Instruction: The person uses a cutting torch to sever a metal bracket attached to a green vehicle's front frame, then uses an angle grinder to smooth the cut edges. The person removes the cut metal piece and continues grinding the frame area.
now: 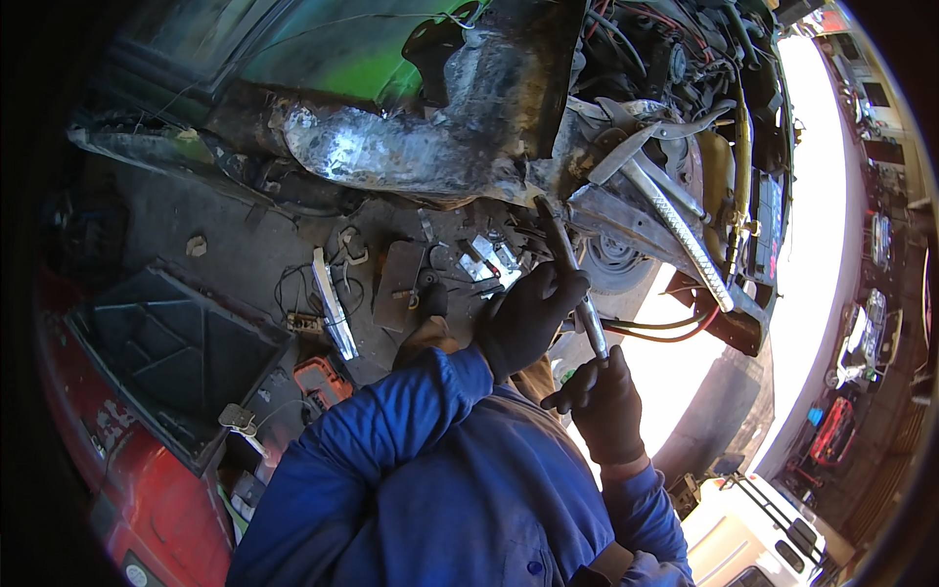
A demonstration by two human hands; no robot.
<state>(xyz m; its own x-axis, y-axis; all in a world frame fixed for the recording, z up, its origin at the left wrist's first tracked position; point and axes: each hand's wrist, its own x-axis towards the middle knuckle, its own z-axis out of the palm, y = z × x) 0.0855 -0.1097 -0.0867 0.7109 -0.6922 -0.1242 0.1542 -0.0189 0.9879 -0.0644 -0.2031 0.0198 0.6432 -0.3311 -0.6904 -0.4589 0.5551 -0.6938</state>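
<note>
My left hand (528, 320), in a black glove, is wrapped round the middle of a straight metal bar (590, 328). The bar slants upward, and its dark far tip meets the lower corner of the rusty, bare-metal car body panel (391, 152). At the bar's near end is my right hand (608, 406), also black-gloved, with its fingers closed round that end. One finger of it points left. What else lies inside the right hand is hidden. Right of the tip, a large pair of metal pliers or a clamp (626, 152) rests by the car's front frame.
The engine bay (675, 59) holds cables and hoses. Below it are a wheel (614, 262) and a red hose (675, 336). Scattered on the floor are metal pieces (489, 262), an orange tool case (323, 382) and a dark panel (176, 342). A red car body (166, 509) stands at left.
</note>
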